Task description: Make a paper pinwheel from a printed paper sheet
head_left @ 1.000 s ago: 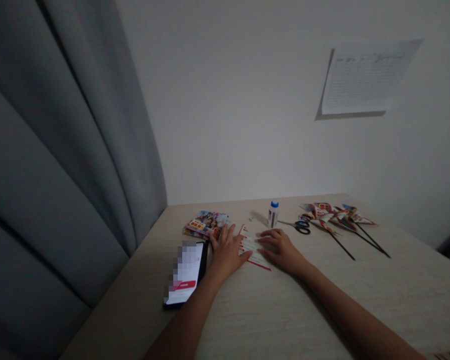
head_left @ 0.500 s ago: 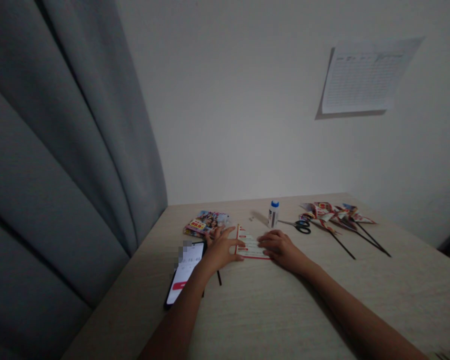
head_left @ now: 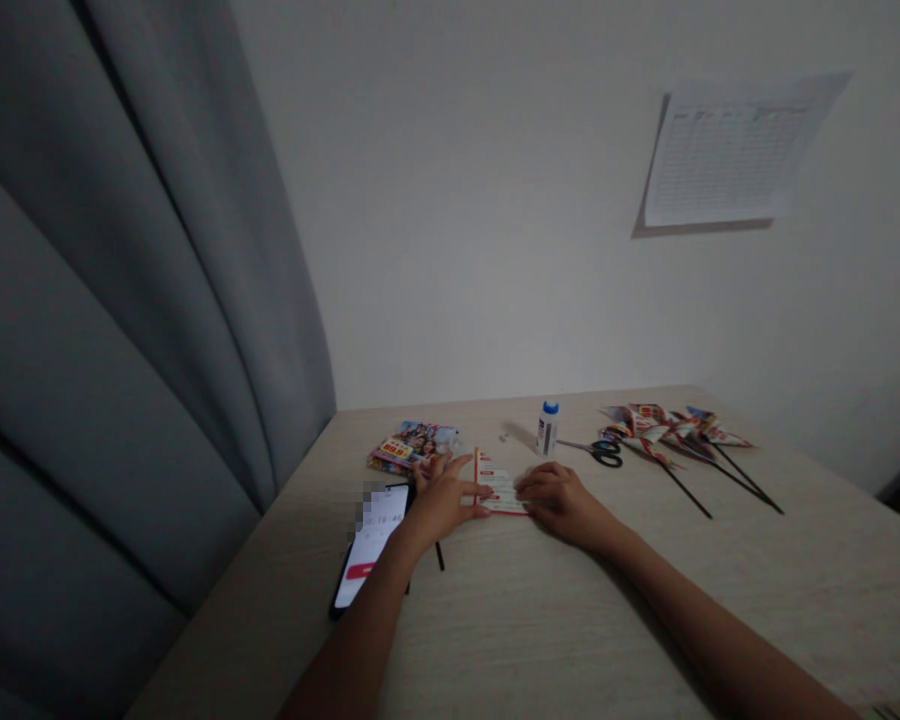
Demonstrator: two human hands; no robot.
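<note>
A folded piece of printed paper [head_left: 501, 483], triangular, white with red edges, lies on the table between my hands. My left hand [head_left: 444, 497] rests at its left side, fingers spread, with thumb and forefinger tips on the paper. At the right edge, my right hand [head_left: 557, 500] has its fingers bent and close together over the paper; its thumb is mostly hidden. Behind my left hand is a stack of colourful printed paper [head_left: 418, 443]. Dark thin sticks [head_left: 440, 556] show partly under my left forearm.
A phone [head_left: 370, 548] with a lit screen lies left of my left forearm. A blue-capped glue bottle [head_left: 547, 428] stands beyond the paper, with scissors [head_left: 604, 454] beside it. Several paper pinwheels [head_left: 664, 432] on dark sticks lie at the right. A grey curtain [head_left: 195, 300] hangs left.
My right hand has shifted slightly left and its thumb side now covers the paper's near right corner. My left hand has barely moved.
</note>
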